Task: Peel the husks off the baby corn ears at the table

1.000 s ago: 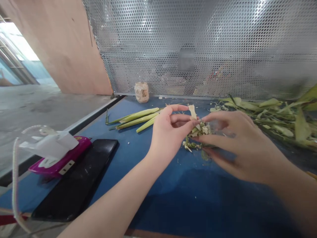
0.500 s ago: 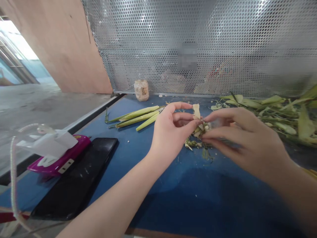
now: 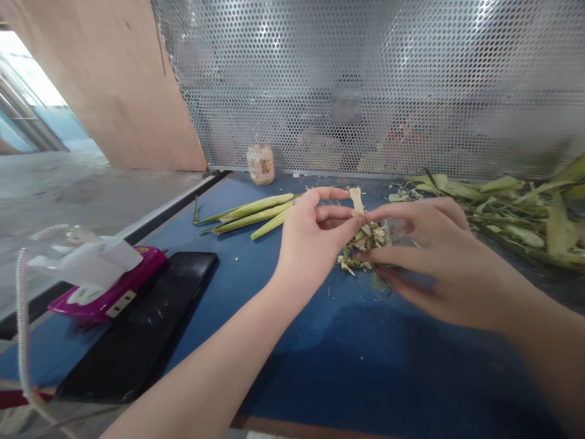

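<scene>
My left hand (image 3: 315, 228) pinches a pale, flat strip of plant (image 3: 357, 200) between thumb and fingers, its upper end sticking up past the fingertips. Reaching in from the right, my right hand (image 3: 439, 256) has its fingers apart, the index tip close to the left thumb and the strip's lower end. Whether it touches the strip I cannot tell, as the fingers are somewhat blurred. Beneath both hands lies a small heap of pale and green plant scraps (image 3: 351, 261), partly covered by them. Several slender green husked stalks (image 3: 253, 216) lie left of my left hand.
A large pile of leafy green husks (image 3: 525, 219) covers the table's right rear. A jar (image 3: 261, 164) stands by the perforated metal panel (image 3: 283, 73). On the left are a black phone (image 3: 141, 329), a magenta power strip (image 3: 105, 299) and a white plug (image 3: 107, 262) with a cable.
Both hands have shifted slightly left with the strip. My right fingers have spread and lowered over the scraps, showing more of the heap.
</scene>
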A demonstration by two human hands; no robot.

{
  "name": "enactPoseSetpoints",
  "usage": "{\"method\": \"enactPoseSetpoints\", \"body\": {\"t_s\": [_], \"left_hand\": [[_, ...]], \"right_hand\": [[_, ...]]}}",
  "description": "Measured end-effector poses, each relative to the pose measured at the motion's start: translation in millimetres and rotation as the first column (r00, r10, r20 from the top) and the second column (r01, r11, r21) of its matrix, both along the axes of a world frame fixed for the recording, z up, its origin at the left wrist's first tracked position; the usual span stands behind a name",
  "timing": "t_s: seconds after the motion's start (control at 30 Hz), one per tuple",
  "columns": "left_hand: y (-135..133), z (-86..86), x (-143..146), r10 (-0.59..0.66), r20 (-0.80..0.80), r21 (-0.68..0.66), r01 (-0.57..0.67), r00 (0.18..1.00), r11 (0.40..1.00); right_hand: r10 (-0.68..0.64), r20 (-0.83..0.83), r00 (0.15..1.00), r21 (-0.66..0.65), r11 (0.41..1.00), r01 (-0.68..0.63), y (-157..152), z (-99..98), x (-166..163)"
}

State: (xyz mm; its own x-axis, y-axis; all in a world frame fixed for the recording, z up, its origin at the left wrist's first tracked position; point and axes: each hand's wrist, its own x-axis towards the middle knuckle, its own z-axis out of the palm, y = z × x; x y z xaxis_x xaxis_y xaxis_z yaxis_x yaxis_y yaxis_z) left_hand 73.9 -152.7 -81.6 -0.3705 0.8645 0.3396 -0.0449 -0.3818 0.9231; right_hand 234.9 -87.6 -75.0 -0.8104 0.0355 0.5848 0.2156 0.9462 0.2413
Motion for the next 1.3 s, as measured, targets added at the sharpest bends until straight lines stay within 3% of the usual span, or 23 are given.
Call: {"method": "enactPoseSetpoints", "body": {"t_s": [0.2, 0.27, 0.47, 0.63, 0.77, 0.93, 1.13, 1.3], "left_hand": [[0, -0.7, 2, 0.006, -0.049, -0.038, -0.008, 0.999, 0.999], [0, -0.7, 3, 0.012, -0.055, -0.038, -0.014, 0.998, 0.999], [1, -1.4, 3, -0.016, -0.053, 0.013, 0.017, 0.998, 1.0], [0, 0.0, 6, -0.068, -0.002, 0.038, 0.068, 0.998, 0.997], [-1, 1.6, 6, -0.08, 0.019, 0.036, 0.08, 0.997, 0.996], [0, 2.0, 6, -0.103, 0.075, 0.025, 0.102, 0.992, 0.995], [0, 4.0, 5, -0.087, 0.131, 0.021, 0.085, 0.988, 0.996], [0, 4.4, 3, -0.079, 0.141, 0.024, 0.076, 0.987, 0.997]], "right_hand": [[-0.005, -0.019, 1.0, 0.117, 0.993, 0.007, 1, -1.4, -1], [-0.015, -0.034, 0.999, 0.097, 0.995, 0.018, 1, -1.9, 0], [0.007, -0.223, 0.975, -0.181, 0.982, -0.048, -5, 3.4, -1], [-0.144, -0.422, 0.895, -0.425, 0.904, -0.055, -10, 5.4, -2], [-0.237, -0.44, 0.866, -0.499, 0.866, -0.016, -12, 5.3, -5], [-0.209, -0.418, 0.884, -0.473, 0.881, -0.015, -14, 7.7, -4], [0.071, -0.254, 0.965, -0.287, 0.947, -0.145, -11, 13.9, 5], [0.075, -0.088, 0.993, -0.256, 0.962, -0.095, -7, 8.3, 7]]}}
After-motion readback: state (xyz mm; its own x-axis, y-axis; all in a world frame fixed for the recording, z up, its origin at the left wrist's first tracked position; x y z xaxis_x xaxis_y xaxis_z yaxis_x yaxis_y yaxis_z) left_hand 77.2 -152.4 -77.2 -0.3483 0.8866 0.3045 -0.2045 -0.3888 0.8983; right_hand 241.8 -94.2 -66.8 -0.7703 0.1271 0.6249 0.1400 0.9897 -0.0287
